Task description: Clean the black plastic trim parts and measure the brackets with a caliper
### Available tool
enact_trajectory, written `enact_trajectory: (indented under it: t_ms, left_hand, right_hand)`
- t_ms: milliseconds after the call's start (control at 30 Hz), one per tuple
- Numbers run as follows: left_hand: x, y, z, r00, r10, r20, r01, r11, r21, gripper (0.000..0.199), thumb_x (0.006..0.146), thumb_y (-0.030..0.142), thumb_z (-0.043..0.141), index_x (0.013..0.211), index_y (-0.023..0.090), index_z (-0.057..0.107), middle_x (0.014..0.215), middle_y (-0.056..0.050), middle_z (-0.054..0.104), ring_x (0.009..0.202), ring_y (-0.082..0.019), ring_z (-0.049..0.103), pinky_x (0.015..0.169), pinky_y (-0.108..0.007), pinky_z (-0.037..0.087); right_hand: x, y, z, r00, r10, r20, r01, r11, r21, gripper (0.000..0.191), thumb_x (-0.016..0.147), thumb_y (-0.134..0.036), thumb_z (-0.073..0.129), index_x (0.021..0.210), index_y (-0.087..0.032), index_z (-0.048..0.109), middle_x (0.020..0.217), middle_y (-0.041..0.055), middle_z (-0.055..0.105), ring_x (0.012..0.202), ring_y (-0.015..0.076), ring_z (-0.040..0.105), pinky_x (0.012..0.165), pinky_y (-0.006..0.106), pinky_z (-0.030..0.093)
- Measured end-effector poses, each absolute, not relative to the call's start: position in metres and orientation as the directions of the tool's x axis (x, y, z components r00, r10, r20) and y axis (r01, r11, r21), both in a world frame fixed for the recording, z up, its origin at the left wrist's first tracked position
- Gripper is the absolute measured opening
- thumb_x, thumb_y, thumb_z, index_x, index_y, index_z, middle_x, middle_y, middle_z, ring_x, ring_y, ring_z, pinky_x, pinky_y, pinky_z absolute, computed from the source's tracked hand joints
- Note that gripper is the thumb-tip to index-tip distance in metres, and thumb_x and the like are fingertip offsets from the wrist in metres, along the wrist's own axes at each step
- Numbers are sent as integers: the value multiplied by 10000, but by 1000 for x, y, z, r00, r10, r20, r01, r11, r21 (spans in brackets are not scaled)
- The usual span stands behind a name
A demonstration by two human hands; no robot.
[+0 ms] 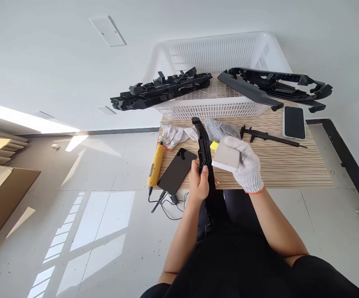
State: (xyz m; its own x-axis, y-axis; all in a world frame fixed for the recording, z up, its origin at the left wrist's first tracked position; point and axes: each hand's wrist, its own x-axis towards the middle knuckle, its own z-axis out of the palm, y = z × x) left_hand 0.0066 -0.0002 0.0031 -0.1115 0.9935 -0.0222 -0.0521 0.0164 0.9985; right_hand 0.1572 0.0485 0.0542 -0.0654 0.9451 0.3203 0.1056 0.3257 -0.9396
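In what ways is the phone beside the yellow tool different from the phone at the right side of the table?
The black phone shows no pale rim; the pale-rimmed phone does.
The black phone lies clearly slanted, while the pale-rimmed phone lies nearly straight.
Both have dark screens facing up.

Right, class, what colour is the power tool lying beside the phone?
Yellow, seen best in the head view.
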Motion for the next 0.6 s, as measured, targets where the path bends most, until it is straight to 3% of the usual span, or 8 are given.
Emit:
enact_trajectory:
  t_ms: [67,100,167,267,400,533,600]
  left_hand:
    - [6,0,3,-111,993,-27,-33,23,999,344,984,591,437,965,256,363,551,74,530,457,-159,572,481,-285,461]
    - [5,1,2,-121,993,-12,-3,12,1000,344,984,590,433,967,252,375,566,70,523,467,-154,562,488,-284,457]
    - [3,2,2,-184,980,69,105,-50,993,362,971,596,450,923,240,404,622,49,514,534,-145,559,535,-285,461]
    - [2,3,2,-255,957,139,193,-91,977,378,955,591,487,859,234,409,663,40,485,581,-132,542,567,-277,456]
    - [5,1,4,-131,991,-40,-30,37,999,330,980,571,450,948,256,357,561,86,480,418,-126,504,448,-261,432]
    - [7,0,6,-111,992,-60,-89,50,995,343,973,576,466,942,263,328,534,91,498,383,-135,518,402,-249,415]
    - [6,1,5,-114,991,-67,-75,58,995,339,977,576,455,944,261,334,546,84,510,398,-138,531,409,-249,419]
  right_hand:
    - [155,42,61,-81,990,118,24,120,-992,453,909,-563,581,1131,-178,667,796,44,729,657,167,701,574,265,574]
    - [153,39,65,-123,992,21,-15,19,-1000,446,931,-569,536,1021,-160,692,595,13,660,499,149,631,491,250,526]
    - [148,37,73,-288,953,-97,-41,-114,-993,473,949,-575,490,816,-161,675,400,-16,521,342,130,500,397,243,444]
    - [140,42,83,-397,902,-169,2,-183,-983,424,918,-563,562,721,-190,604,384,-18,511,329,123,489,380,232,419]
    - [131,53,87,-69,979,-193,-66,-197,-978,493,912,-637,528,669,-208,542,355,-33,441,307,117,450,357,237,404]
    - [130,55,84,-99,976,-194,-78,-202,-976,476,828,-652,653,707,-205,543,434,-47,481,328,118,484,336,235,380]
    - [132,54,81,-13,986,-168,-68,-169,-983,479,843,-662,630,741,-199,560,454,-49,498,348,110,495,360,224,401]
